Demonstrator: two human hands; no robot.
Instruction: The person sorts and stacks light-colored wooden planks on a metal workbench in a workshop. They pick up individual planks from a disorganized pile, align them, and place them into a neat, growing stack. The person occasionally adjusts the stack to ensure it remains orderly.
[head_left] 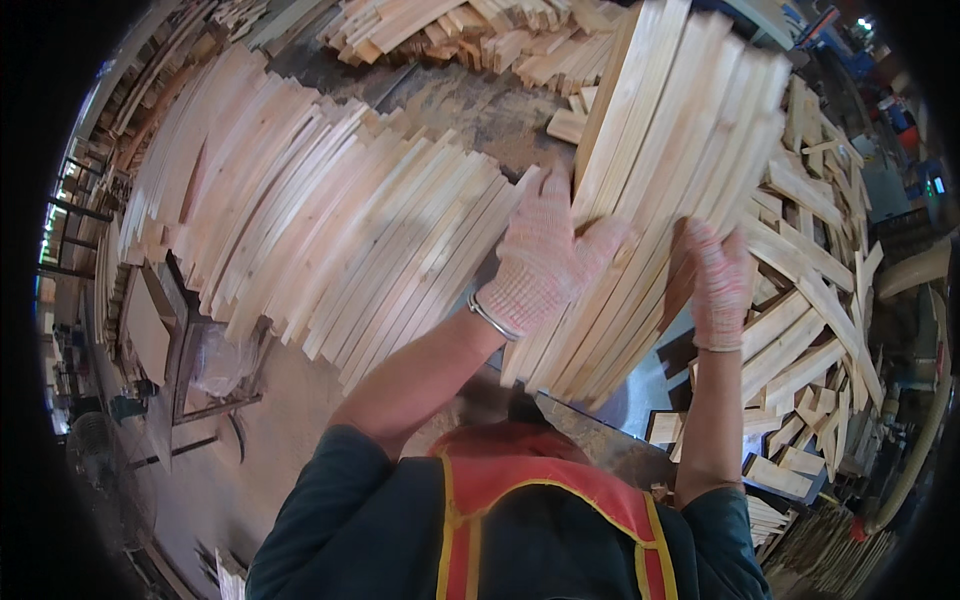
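Observation:
A row of long pale wooden slats (650, 190), set side by side, lies tilted in front of me. My left hand (545, 255), in a knitted work glove with a metal bracelet at the wrist, grips the row's left side with the thumb reaching over the slats. On the right side, my right hand (718, 285), in a matching glove, has its fingers curled against the outer slats. The far right ends of the slats are smeared by motion. What lies under the row is mostly hidden.
A wide row of similar slats (330, 220) lies to the left on a support. More wood is piled (450, 35) at the back. Loose offcuts (800, 300) form a tangled heap on the right. A floor fan (95, 450) stands at the lower left, and a hose (930, 400) bends at the far right.

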